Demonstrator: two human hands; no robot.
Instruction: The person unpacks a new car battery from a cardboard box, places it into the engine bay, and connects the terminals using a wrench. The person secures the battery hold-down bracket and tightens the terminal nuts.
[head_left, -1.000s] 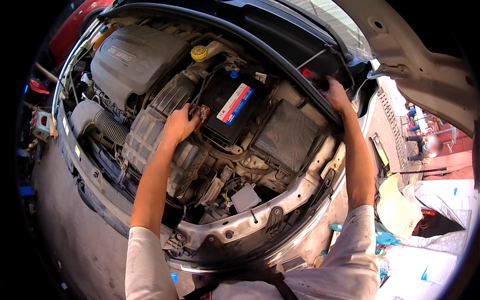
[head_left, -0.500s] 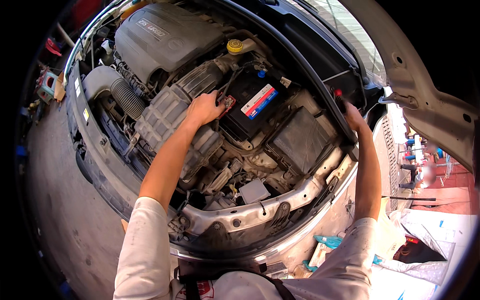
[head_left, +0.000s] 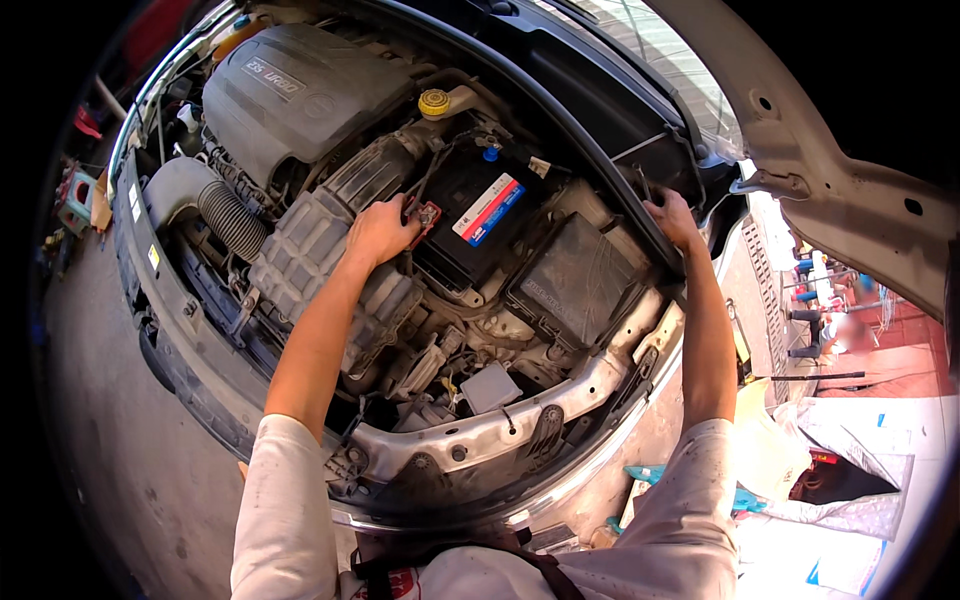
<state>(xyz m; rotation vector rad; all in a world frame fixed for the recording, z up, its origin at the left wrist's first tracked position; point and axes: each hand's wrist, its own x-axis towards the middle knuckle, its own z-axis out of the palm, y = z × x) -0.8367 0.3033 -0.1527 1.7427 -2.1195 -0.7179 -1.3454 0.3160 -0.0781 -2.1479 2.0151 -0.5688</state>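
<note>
Left hand on red terminal cover, battery, right hand on bay edge

Up and left of the fingers of the left hand, a grey engine cover. Just above them, a yellow cap. Well to their left, a ribbed black hose. Below the fingers of the right hand, a flat black box lid. To their right, a raised pale hood. Well below both, a silvery crossmember.
</note>
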